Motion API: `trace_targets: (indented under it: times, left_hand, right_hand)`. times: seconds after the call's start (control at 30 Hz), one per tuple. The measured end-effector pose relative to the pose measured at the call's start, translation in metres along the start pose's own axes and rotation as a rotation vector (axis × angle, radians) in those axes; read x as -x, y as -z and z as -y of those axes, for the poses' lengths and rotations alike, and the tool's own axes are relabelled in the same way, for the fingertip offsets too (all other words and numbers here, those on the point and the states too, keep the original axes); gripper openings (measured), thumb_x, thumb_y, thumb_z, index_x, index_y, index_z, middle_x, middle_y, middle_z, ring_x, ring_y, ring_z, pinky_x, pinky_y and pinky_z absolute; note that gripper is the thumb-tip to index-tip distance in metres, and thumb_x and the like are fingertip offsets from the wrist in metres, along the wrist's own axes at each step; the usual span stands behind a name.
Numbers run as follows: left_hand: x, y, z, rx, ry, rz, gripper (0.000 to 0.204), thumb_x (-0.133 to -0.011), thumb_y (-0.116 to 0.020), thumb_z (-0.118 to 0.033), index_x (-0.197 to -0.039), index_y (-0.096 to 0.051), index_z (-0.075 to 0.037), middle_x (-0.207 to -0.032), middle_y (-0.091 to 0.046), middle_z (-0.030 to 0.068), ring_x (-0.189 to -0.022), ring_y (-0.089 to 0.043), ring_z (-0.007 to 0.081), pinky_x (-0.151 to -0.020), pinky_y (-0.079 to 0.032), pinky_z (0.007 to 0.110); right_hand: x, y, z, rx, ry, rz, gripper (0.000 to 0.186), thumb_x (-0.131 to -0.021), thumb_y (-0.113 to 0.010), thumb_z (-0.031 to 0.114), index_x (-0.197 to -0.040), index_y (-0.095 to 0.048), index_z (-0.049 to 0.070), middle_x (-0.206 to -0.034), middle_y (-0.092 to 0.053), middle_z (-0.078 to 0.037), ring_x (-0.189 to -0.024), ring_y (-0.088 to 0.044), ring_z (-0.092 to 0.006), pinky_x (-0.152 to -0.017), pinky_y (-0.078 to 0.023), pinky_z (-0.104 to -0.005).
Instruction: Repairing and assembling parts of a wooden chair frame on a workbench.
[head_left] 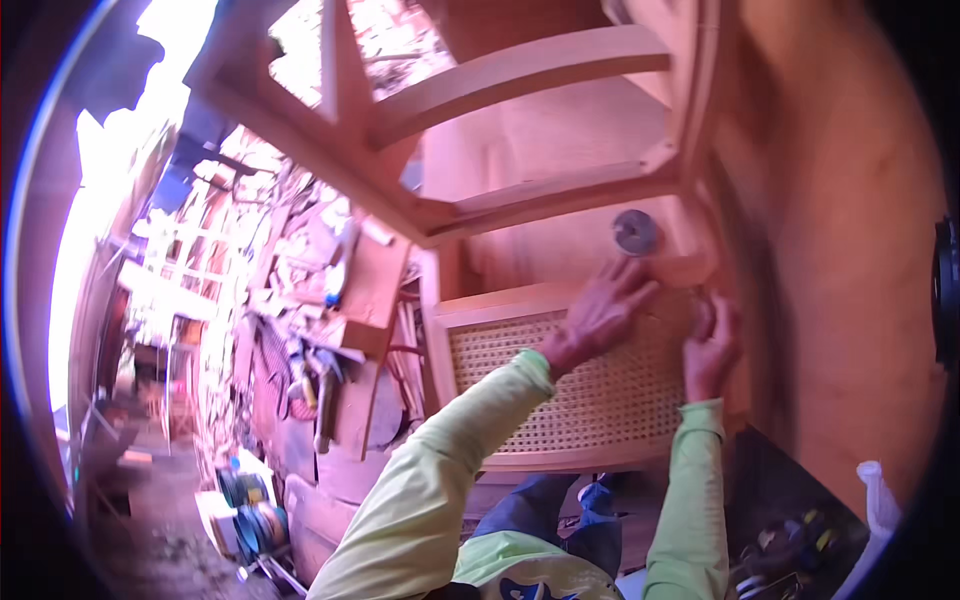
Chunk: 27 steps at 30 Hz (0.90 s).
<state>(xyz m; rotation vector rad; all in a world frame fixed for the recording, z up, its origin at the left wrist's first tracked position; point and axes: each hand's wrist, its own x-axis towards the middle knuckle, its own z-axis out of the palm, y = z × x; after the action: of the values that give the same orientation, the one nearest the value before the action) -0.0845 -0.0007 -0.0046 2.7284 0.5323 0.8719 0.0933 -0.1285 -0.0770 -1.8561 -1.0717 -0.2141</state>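
Observation:
A pale wooden chair frame (520,80) with a curved rail rises in front of me. Nearer to me is a woven cane panel (570,420) set in a wooden surround. My left hand (605,310) rests on the panel's upper part, its fingers stretched toward the wooden rail. At the panel's upper right corner, my right hand (713,340) has its fingers curled against the wood; whether something small is between them is hidden. A dark grey round disc (635,232) with a small centre mark lies just beyond my left fingertips.
A broad brown wooden surface (850,200) fills the right side. Boards (375,280) and hand tools (325,395) crowd the left, with scattered wood scraps beyond. Blue-green rounded equipment (258,528) stands on the floor at lower left. Whitish plastic (878,500) hangs at lower right.

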Motion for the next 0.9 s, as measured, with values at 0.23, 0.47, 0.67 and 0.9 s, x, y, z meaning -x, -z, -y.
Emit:
trace_targets:
  times: [0.23,0.47,0.67,0.9]
  left_hand:
    - [0.006,0.001,0.003,-0.041,0.000,0.021,0.035,-0.080,-0.070,-0.018,-0.112,-0.065,-0.007,-0.117,-0.058,0.0146,-0.118,-0.058,0.0380,-0.101,-0.051,0.050]
    - [0.010,-0.002,0.004,-0.014,-0.013,-0.009,0.035,-0.080,-0.069,-0.017,-0.112,-0.064,-0.005,-0.116,-0.056,0.0152,-0.116,-0.058,0.0379,-0.103,-0.052,0.049]
    - [-0.003,-0.011,-0.002,0.012,-0.059,0.001,0.035,-0.084,-0.067,-0.018,-0.116,-0.065,-0.005,-0.118,-0.057,0.0153,-0.119,-0.058,0.0379,-0.103,-0.052,0.050]
    - [0.013,0.017,0.013,-0.030,0.093,0.153,0.041,-0.083,-0.068,-0.011,-0.124,-0.069,-0.008,-0.122,-0.060,0.0142,-0.113,-0.060,0.0363,-0.095,-0.054,0.047]
  right_hand:
    - [-0.002,0.001,-0.003,0.035,0.119,0.076,0.025,-0.106,-0.067,0.007,-0.130,-0.069,0.001,-0.124,-0.070,-0.024,-0.115,-0.069,-0.0443,-0.100,-0.055,-0.0508]
    - [-0.001,0.001,-0.004,-0.002,0.076,0.124,0.025,-0.106,-0.066,0.006,-0.129,-0.069,0.000,-0.126,-0.070,-0.024,-0.115,-0.068,-0.0453,-0.100,-0.055,-0.0503]
    - [-0.006,0.018,-0.006,0.053,0.080,0.060,0.023,-0.106,-0.066,0.004,-0.128,-0.069,-0.003,-0.121,-0.070,-0.024,-0.112,-0.070,-0.0419,-0.097,-0.056,-0.0484]
    - [-0.004,-0.007,0.039,-0.075,0.002,0.042,0.026,-0.099,-0.071,0.002,-0.125,-0.070,0.002,-0.117,-0.071,-0.021,-0.106,-0.072,-0.0433,-0.089,-0.059,-0.0469]
